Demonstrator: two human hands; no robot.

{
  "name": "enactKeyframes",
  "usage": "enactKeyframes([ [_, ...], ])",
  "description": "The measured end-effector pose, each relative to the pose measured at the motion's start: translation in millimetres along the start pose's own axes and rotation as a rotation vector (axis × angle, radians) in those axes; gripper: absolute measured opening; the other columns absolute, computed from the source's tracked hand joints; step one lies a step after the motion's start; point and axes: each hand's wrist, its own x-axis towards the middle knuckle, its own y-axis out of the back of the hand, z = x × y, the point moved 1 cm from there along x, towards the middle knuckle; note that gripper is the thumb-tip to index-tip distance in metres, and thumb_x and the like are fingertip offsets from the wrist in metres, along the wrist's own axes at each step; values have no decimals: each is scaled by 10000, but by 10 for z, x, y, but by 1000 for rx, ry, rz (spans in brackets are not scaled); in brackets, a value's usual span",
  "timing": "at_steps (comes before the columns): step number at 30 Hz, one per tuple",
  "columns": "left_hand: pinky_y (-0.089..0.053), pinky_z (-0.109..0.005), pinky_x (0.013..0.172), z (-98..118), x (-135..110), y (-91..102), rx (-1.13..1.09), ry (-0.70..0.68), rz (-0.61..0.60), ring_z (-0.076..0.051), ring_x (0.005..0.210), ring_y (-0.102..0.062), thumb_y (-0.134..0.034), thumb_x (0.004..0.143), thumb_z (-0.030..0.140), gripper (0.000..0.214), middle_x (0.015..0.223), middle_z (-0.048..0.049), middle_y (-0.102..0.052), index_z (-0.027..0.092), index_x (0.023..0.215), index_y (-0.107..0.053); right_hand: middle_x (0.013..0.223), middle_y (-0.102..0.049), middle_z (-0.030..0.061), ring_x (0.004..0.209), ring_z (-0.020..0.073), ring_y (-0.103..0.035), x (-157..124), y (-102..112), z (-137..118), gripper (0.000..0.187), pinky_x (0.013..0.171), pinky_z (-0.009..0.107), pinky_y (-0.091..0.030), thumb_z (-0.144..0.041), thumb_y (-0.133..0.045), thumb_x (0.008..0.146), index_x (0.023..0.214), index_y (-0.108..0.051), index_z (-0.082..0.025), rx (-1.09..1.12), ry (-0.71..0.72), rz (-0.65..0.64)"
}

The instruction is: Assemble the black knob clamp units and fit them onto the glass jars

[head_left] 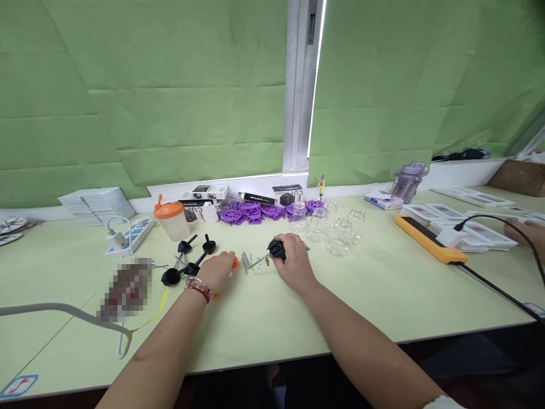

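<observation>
My left hand (218,271) rests on the pale green table (264,318) with its fingers closed over an orange tool (233,262). My right hand (292,262) is closed on a small black plastic part (276,249). Between the two hands lie several metal screws (249,262). Just left of my left hand are several black knobbed parts (187,262).
A row of purple plastic parts (255,212) and several clear glass jars (336,227) sit further back. An orange-lidded cup (171,220), a power strip (131,234), small boxes, a yellow device (430,238) with a black cable, and another person's hand (525,233) at the right.
</observation>
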Motion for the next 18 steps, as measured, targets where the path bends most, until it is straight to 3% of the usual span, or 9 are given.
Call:
enactKeyframes([
  [5, -448, -341, 649, -26, -7, -35, 51, 28, 29, -253, 818, -624, -460, 808, 165, 197, 1020, -141, -576, 137, 988, -535, 978, -626, 77, 1003, 264, -495, -18, -35, -43, 388, 865, 421, -420, -39, -532, 700, 1059, -524, -185, 6, 77, -61],
  [8, -434, -325, 633, 25, -86, 49, 24, 75, 116, -240, 798, -616, -418, 837, 178, 166, 979, -136, -584, 144, 924, -555, 996, -626, 79, 1005, 262, -496, -23, -46, -58, 397, 874, 420, -418, -38, -526, 699, 1068, -527, -185, 1, 88, -72],
  [10, -423, -310, 649, 144, -180, 139, -129, 56, 235, -225, 808, -606, -384, 866, 203, 180, 950, -116, -599, 164, 890, -559, 1013, -625, 83, 1013, 266, -499, -30, -51, -77, 401, 884, 429, -414, -44, -518, 709, 1082, -528, -191, -6, 89, -84],
  [12, -417, -285, 656, 313, -287, 216, -418, -67, 325, -199, 802, -599, -408, 877, 269, 176, 948, -75, -623, 205, 963, -548, 1019, -622, 86, 1011, 269, -505, -39, -55, -99, 401, 893, 442, -412, -55, -507, 723, 1098, -530, -196, -11, 102, -91],
  [14, -408, -258, 617, 477, -368, 247, -654, -227, 271, -175, 733, -594, -448, 862, 278, 192, 876, -34, -643, 236, 1030, -530, 1012, -618, 91, 995, 269, -513, -47, -56, -116, 397, 890, 453, -417, -80, -507, 742, 1122, -524, -197, -15, 123, -81],
  [18, -386, -261, 604, 581, -402, 225, -690, -169, 308, -178, 690, -575, -395, 866, 229, 244, 790, -27, -629, 230, 1072, -526, 1026, -601, 115, 991, 276, -518, -58, -51, -128, 393, 858, 454, -444, -158, -533, 790, 1180, -492, -186, -13, 129, -38],
])
